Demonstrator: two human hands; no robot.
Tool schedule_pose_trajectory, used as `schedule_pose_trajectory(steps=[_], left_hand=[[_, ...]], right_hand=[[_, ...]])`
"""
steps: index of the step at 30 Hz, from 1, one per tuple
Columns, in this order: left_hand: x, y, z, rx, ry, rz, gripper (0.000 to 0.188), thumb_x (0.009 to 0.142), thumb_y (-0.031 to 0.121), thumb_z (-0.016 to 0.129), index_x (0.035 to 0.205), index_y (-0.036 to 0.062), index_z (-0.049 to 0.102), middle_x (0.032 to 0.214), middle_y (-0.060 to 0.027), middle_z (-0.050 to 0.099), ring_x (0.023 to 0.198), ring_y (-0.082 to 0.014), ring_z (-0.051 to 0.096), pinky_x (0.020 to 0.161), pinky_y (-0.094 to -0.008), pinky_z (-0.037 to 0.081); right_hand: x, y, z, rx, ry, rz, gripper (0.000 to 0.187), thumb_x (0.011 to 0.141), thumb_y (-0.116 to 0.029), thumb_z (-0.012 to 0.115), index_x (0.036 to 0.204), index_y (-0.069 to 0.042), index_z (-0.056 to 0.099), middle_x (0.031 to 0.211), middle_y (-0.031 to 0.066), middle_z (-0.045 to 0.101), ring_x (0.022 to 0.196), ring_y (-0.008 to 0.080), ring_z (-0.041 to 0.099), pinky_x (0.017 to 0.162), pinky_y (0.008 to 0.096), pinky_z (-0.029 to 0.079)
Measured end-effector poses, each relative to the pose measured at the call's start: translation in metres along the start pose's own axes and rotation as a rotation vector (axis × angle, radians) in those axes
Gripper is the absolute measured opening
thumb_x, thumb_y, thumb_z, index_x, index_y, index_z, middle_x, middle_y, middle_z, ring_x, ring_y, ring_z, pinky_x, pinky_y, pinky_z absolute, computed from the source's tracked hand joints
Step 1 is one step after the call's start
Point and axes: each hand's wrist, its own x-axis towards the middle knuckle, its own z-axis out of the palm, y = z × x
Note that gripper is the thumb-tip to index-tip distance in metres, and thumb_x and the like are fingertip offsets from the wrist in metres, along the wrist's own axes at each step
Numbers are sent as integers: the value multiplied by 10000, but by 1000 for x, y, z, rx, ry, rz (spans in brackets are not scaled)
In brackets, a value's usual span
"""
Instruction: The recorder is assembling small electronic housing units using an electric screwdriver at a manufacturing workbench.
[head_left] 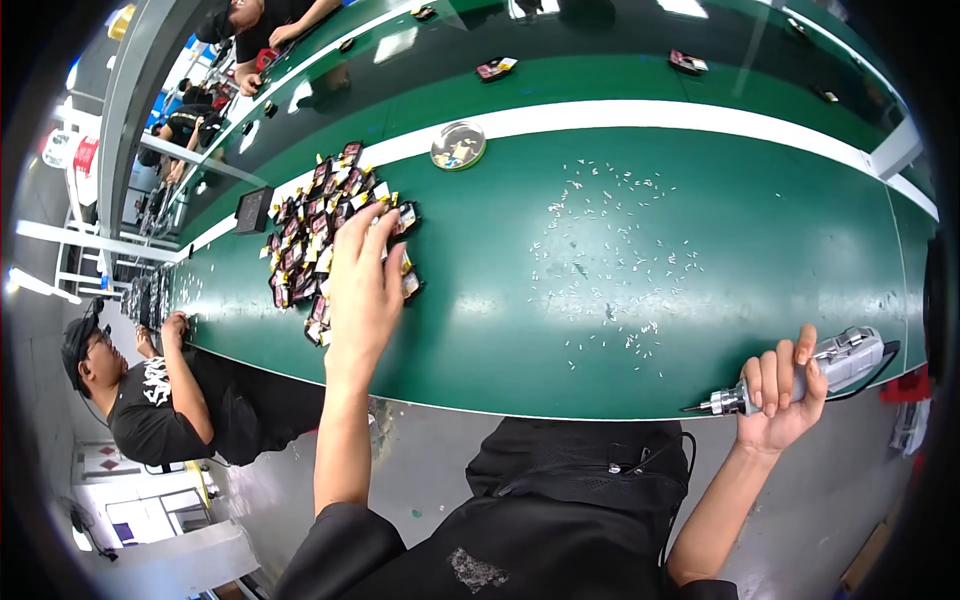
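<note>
My left hand (366,275) reaches over the right side of a heap of small black devices (320,215) with yellow and white parts. Its fingers are stretched out and apart, and some devices are hidden beneath it. Whether the fingertips touch a device, I cannot tell. In my right hand (783,388) lies a grey electric screwdriver (845,360), the fingers wrapped round its body. Its dark bit points left, close to the front edge of the green table (470,330), and a black cable leaves its rear end.
Many tiny white pieces (640,260) lie scattered mid-table. A round dish (459,146) of small parts and a black box (254,210) stand toward the back. Beyond a white rail (600,115), devices lie on a dark green belt (590,75). Another person (165,400) sits at left.
</note>
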Motion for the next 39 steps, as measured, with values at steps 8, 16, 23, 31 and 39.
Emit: schedule_pose_trajectory(steps=[8, 16, 23, 31, 39], left_hand=[[58, 76, 59, -273, -99, 284, 228, 788, 8, 646, 1012, 3, 611, 986, -123, 587, 905, -303, 583, 778, -371, 483], [97, 83, 93, -114, -64, 416, 141, 790, 35, 631, 926, 0, 633, 872, -103, 569, 818, -276, 591, 703, -369, 496], [107, 75, 98, 5, -67, 549, 100, 819, 66, 614, 865, 18, 540, 824, -104, 540, 790, -276, 576, 640, -383, 488], [48, 112, 52, -531, -179, 81, 65, 874, 13, 583, 825, -29, 578, 669, -79, 570, 598, -128, 562, 572, -243, 443], [-17, 159, 33, -1192, -244, -90, 69, 761, -95, 657, 812, -49, 652, 779, -115, 662, 670, -156, 627, 601, -251, 499]], right_hand=[[-5, -6, -3, 84, 41, -23, 99, 905, -135, 453, 864, -61, 402, 499, -2, 358, 371, 102, 346, 429, 276, 374], [-4, -7, -3, 121, 31, -13, 101, 902, -147, 459, 863, -62, 421, 486, -6, 349, 371, 107, 351, 420, 282, 372], [-6, -9, -4, 154, 32, 4, 107, 897, -156, 456, 867, -58, 426, 489, -2, 352, 381, 108, 357, 427, 285, 371], [-5, -8, -2, 157, 31, 11, 95, 910, -137, 442, 864, -64, 404, 503, -6, 349, 379, 99, 348, 448, 277, 361], [-3, -9, 5, 92, 46, -78, 108, 903, -164, 437, 878, -62, 462, 512, -17, 357, 395, 91, 347, 471, 273, 368]])
